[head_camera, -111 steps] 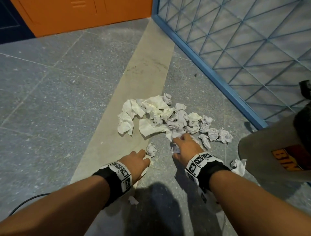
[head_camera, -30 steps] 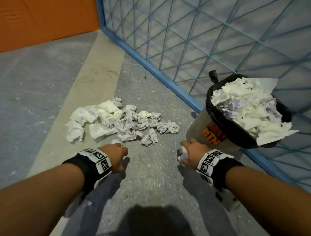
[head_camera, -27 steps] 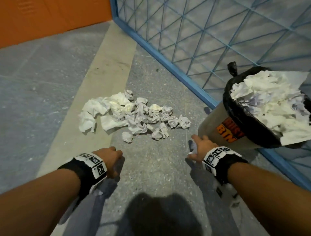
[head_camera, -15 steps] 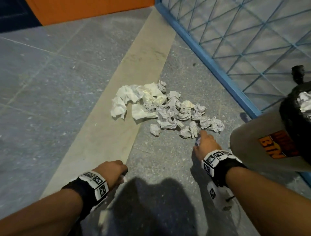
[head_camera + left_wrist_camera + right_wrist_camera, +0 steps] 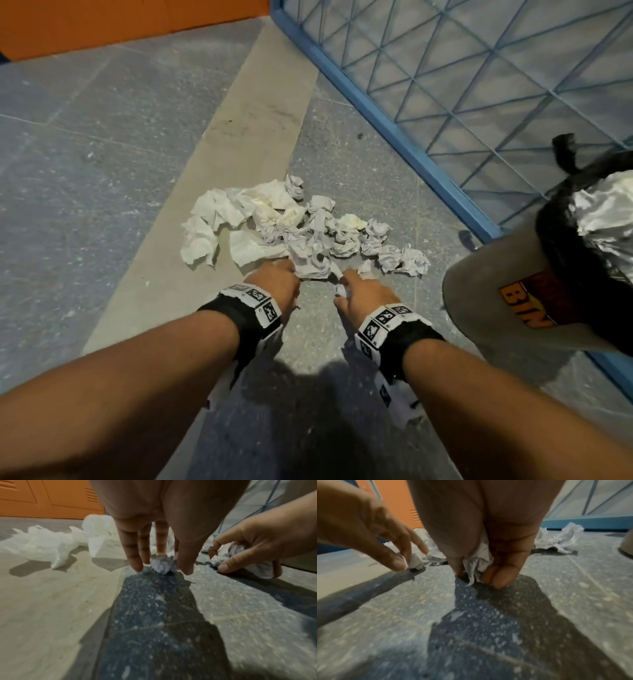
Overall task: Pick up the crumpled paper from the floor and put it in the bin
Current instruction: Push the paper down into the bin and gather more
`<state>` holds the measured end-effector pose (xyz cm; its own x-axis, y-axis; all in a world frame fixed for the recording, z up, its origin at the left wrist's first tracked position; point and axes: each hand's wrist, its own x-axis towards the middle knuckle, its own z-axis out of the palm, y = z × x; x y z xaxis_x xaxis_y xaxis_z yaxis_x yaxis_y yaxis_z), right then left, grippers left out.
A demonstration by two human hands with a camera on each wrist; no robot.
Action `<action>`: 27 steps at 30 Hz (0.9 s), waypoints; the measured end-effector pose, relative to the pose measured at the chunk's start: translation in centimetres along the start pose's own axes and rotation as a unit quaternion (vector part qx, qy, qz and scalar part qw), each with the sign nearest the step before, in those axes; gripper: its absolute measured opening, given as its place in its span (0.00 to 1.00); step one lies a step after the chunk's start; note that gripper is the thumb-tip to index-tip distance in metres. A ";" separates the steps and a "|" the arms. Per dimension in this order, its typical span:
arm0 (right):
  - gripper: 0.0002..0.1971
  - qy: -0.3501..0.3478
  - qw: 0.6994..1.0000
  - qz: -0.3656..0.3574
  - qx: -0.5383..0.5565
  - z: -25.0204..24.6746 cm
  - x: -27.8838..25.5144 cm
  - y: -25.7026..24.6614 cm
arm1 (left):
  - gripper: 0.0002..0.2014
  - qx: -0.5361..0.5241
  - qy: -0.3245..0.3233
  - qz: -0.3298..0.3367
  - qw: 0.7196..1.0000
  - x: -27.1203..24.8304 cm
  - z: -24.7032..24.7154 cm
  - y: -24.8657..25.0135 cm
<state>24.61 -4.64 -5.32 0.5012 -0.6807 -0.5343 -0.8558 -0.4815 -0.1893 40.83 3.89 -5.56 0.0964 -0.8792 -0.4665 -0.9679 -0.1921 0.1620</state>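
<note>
Partly cropped: bin [image 5: 513, 308], right edge.

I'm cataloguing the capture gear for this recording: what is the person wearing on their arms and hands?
Both forearms are bare, with no sleeves and no gloves. The left wrist and the right wrist each carry a black strap edged by a white band printed with square black-and-white coded markers. A white device hangs under the right wrist.

Paper pile [image 5: 294, 229] on the floor [image 5: 102, 178], bin [image 5: 513, 301] to its right, mesh fence [image 5: 462, 78] behind both.
</note>
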 end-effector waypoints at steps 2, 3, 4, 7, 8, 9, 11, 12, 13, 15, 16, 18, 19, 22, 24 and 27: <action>0.18 -0.006 1.000 -0.005 -0.014 0.4 -0.4 0.1 | 0.13 0.023 -0.031 -0.009 0.999 0.3 0.8 0.7; 0.17 -0.010 1.000 -0.011 -0.025 0.5 -0.7 0.1 | 0.14 0.028 -0.046 -0.012 0.998 0.2 1.1 0.9; 0.16 -0.014 0.999 -0.016 -0.036 0.7 -1.0 0.1 | 0.14 0.034 -0.059 -0.004 0.998 -0.1 1.4 1.1; 0.16 -0.035 0.997 -0.041 -0.064 0.5 -2.1 0.2 | 0.13 0.036 -0.106 0.052 0.992 -1.2 1.3 1.0; 0.16 -0.042 0.995 -0.053 -0.072 0.1 -2.7 0.3 | 0.12 0.031 -0.112 0.067 0.991 -1.6 0.6 0.9; 0.15 -0.047 0.993 -0.068 -0.078 -0.6 -3.3 0.3 | 0.12 0.029 -0.106 0.077 0.991 -2.1 -0.3 0.8; 0.13 -0.049 0.989 -0.101 -0.093 -2.7 -5.0 0.4 | 0.11 0.020 -0.065 0.089 0.994 -2.8 -3.0 0.9; 0.13 -0.048 0.987 -0.112 -0.104 -4.1 -5.8 0.5 | 0.10 0.008 -0.036 0.096 0.995 -3.1 -4.7 1.2; 0.13 -0.046 0.986 -0.118 -0.112 -5.8 -6.8 0.7 | 0.08 -0.013 -0.005 0.107 0.994 -3.4 -6.5 1.6; 0.15 -0.019 0.986 -0.116 -0.116 -9.7 -9.1 1.3 | 0.06 -0.062 0.070 0.131 0.987 -3.8 -10.3 3.0; 0.15 0.002 0.988 -0.109 -0.110 -11.9 -10.5 1.8 | 0.06 -0.089 0.111 0.140 0.980 -3.9 -12.1 4.2; 0.16 0.065 0.989 -0.101 -0.088 -16.3 -13.7 3.2 | 0.10 -0.161 0.183 0.149 0.958 -4.4 -15.7 7.3; 0.16 0.110 0.987 -0.092 -0.074 -18.4 -15.4 4.2 | 0.14 -0.196 0.205 0.154 0.946 -4.6 -17.3 9.3; 0.15 0.254 0.966 -0.027 -0.039 -23.6 -18.9 8.5 | 0.19 -0.231 0.242 0.203 0.920 -4.6 -21.5 16.2; 0.15 0.299 0.953 0.042 -0.021 -25.6 -19.6 12.6 | 0.17 -0.201 0.260 0.242 0.913 -4.3 -23.2 20.9; 0.14 0.316 0.940 0.129 0.015 -26.0 -18.7 18.5 | 0.16 -0.138 0.265 0.262 0.917 -3.3 -24.0 26.7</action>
<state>2.70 -15.19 22.62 0.2440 -0.9694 0.0274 -0.9579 -0.2453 -0.1494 20.27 -8.75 21.17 -0.1947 -0.9569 0.2156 -0.8247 0.2787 0.4921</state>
